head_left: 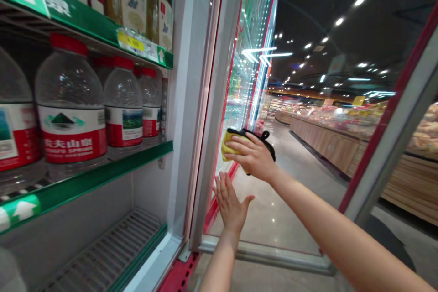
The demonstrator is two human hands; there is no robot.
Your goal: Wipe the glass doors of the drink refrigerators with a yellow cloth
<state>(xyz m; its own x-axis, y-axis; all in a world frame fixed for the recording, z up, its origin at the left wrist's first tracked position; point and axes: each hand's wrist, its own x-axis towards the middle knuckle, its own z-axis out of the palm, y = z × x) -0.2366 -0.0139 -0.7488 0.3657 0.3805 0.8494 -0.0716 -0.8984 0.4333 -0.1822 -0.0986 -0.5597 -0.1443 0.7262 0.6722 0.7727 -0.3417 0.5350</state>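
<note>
My right hand point(256, 157) presses a yellow and black cloth point(230, 145) flat against the glass door point(290, 219). The cloth's dark edge and a small loop stick out past my fingers. Lower and to the left, my left hand point(231, 205) lies with fingers spread and thumb out, close to the glass by the metal door frame point(203, 159); it holds nothing. Whether its palm touches the pane, I cannot tell.
Left of me is an open cooler with large red-capped water bottles point(71, 105) on a green-edged shelf point(102, 171). Drink bottles point(133, 0) stand above, and a wire rack point(112, 251) lies below. Through the glass, wooden display counters point(325, 146) line an aisle.
</note>
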